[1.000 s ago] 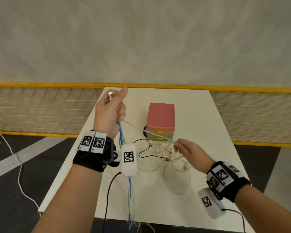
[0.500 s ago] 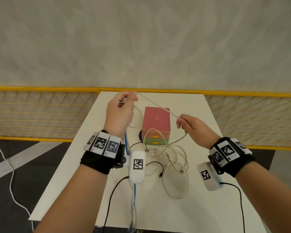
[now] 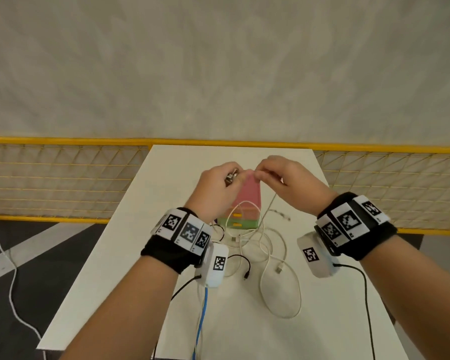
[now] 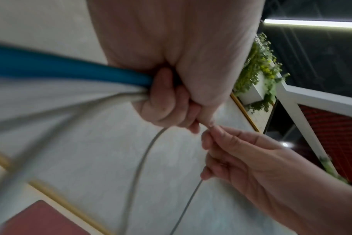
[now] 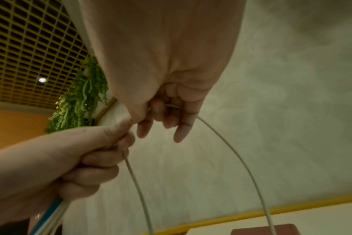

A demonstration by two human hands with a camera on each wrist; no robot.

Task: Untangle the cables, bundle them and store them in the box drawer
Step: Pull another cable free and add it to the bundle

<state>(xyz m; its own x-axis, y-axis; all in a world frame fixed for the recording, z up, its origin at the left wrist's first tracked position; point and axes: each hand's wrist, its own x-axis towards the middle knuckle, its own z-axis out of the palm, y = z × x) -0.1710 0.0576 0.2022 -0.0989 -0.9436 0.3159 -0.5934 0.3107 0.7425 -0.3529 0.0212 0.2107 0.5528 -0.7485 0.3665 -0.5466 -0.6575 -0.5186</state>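
Two hands are raised together above a white table [image 3: 146, 245]. Nearest, a blue cable [image 3: 202, 318] hangs down from the left wrist past the table's front edge. Beyond it, loose white cables [image 3: 281, 302] and a thin black cable [image 3: 240, 258] lie tangled on the tabletop. The left hand [image 3: 213, 193] is fisted round the blue cable and several white strands, with metal plugs sticking out at its top. The right hand [image 3: 294, 183], touching it fingertip to fingertip, pinches a white cable [image 5: 241, 160] that arcs down between them. Behind the hands stands the box [image 3: 246, 201], pink on top, with green and orange drawers closed.
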